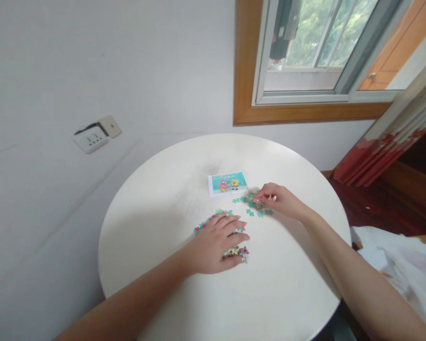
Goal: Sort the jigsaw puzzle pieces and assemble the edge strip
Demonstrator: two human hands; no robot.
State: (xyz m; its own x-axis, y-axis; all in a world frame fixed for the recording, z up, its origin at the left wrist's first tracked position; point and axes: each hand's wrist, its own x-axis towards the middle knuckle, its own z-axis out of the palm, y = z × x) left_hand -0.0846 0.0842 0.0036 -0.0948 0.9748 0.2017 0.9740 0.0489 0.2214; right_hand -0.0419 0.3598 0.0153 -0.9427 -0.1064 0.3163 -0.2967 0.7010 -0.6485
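Observation:
My left hand [218,241] lies with fingers spread over a pile of mixed-colour jigsaw puzzle pieces [237,252]. Pink, teal and yellow bits show around and between the fingers, while the palm hides the rest. To the right, my right hand [277,199] is at a looser group of teal puzzle pieces [250,202], thumb and forefinger pinched together. Whatever is between those fingertips is too small to make out. Just behind the teal pieces lies a picture card [229,183] with a pink and a yellow cartoon figure on a blue ground.
The round white table [156,199] stands against a white wall with a socket [90,137]. A wood-framed window [248,113] is behind it, and a red and cream curtain [365,156] hangs at right. White plastic bags [394,260] sit beside the table's right edge.

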